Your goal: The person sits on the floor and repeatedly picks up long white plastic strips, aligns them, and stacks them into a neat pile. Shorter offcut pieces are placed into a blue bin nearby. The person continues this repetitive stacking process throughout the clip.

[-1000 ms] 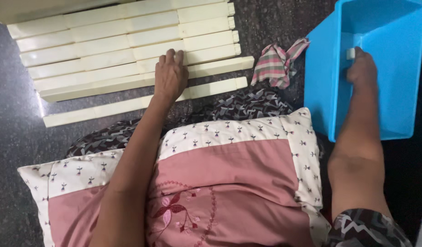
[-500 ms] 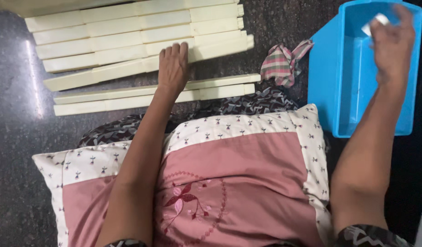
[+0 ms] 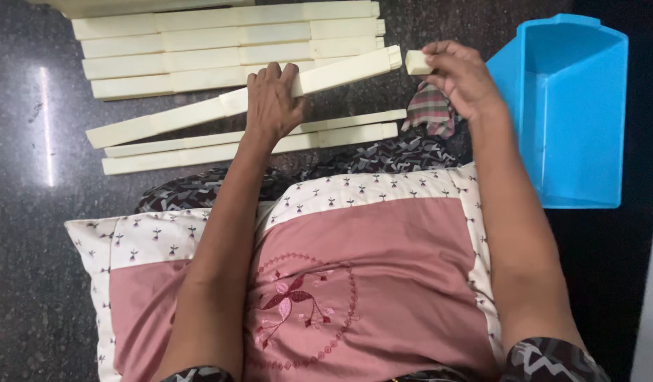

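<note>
Here I look down from the head camera at my two bare hands over a dark speckled floor, with a pink and white cushion (image 3: 355, 269) across my lap. My left hand (image 3: 272, 105) lies on a long cream bar (image 3: 199, 110), fingers wrapped over its top edge and thumb below, gripping it near the middle; the bar sits tilted, its right end raised toward my other hand and its left end low, lying across the gap between the two groups of bars. My right hand (image 3: 459, 76) pinches a small cream cap (image 3: 417, 62) between thumb and fingertips, held just beside the bar's notched right end but not yet touching it. To do this well, I judge the bar should be kept steady with the left hand while the cap is squared to the end before any push, since a skewed cap could jam. More bars (image 3: 227, 32) lie in a neat row above, and two more (image 3: 249, 145) lie below the tilted one. A checked cloth (image 3: 429, 110) sits crumpled under my right hand. To the right stands a blue bin (image 3: 588, 191); the part of its inside that I can see holds nothing, though its near wall hides some of the floor.
</note>
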